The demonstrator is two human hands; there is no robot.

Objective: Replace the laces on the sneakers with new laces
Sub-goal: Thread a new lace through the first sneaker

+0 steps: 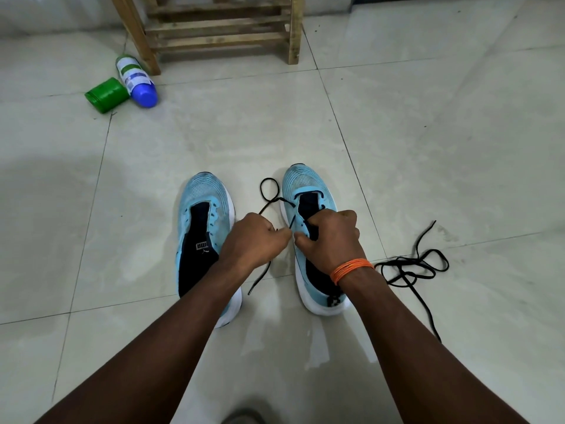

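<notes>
Head: tight left grip (253,237) on lace (259,280)

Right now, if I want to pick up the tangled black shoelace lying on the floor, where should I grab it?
Probably the straight free end sticking out of the tangled black shoelace, pinched from above. It lies flat on the pale tiled floor, clear of the loops, so lifting there should pull the tangle loose rather than tighten it.

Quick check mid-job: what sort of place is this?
Probably indoors at home, on the floor: glossy pale floor tiles, a slatted wooden rack standing on them, and a white, blue-capped spray can lying nearby.
</notes>
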